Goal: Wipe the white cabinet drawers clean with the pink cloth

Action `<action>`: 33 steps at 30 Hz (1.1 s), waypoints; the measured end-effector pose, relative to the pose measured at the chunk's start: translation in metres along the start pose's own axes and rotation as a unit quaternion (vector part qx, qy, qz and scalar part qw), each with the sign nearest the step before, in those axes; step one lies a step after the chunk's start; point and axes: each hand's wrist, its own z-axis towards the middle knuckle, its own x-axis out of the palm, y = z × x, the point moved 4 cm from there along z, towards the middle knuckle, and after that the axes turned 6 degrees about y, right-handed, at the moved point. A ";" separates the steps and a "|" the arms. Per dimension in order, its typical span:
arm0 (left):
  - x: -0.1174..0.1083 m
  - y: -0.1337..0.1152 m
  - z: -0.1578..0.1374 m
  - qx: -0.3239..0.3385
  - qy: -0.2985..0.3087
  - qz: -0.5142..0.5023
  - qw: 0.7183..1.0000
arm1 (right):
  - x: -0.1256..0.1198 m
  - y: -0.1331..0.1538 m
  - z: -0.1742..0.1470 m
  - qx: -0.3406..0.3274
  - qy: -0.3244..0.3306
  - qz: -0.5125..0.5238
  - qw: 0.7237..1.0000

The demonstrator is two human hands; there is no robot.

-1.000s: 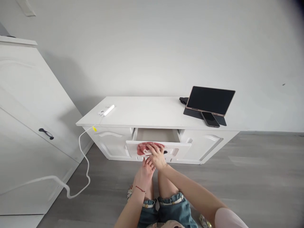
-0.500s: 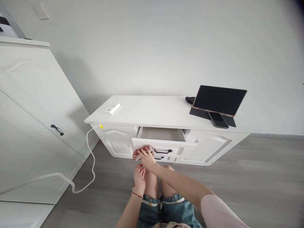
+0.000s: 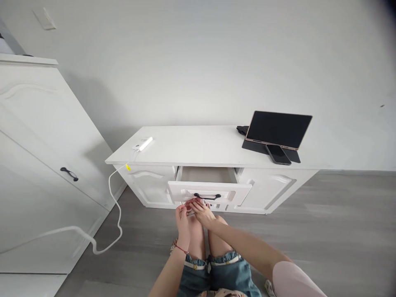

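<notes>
Right hand point(image 3: 202, 212): fingers spread over and grasping a red-and-white cloth point(image 3: 189, 202), which sits bunched beneath them; left hand point(image 3: 182, 218): fingertips at the cloth's side, whether pinching it cannot be told. Cloth: judged light, soft, limp, hard to damage, best held by opposite edges or pinched through its layers. Just beyond both hands: black handle point(image 3: 207, 196), then the pulled-out drawer point(image 3: 244, 188).

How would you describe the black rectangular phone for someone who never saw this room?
Find the long white cabinet against the pale grey wall. Near its right end stands a wide tablet, black-screened and propped up. The phone rests at its lower edge, clearly the smaller of the two.
</notes>
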 end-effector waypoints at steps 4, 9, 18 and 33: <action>0.029 -0.005 0.011 0.040 0.017 0.084 0.996 | 0.006 -0.016 -0.026 0.008 -0.011 -0.001 1.000; 0.062 -0.006 0.023 0.034 0.007 0.235 0.971 | -0.004 -0.044 -0.062 0.042 -0.027 -0.002 0.999; 0.070 0.005 0.035 0.018 -0.017 0.248 0.968 | -0.035 -0.101 -0.133 0.061 -0.083 -0.011 0.995; 0.076 0.006 0.037 -0.021 0.013 0.172 0.985 | -0.130 -0.144 -0.133 0.172 -0.165 -0.018 0.971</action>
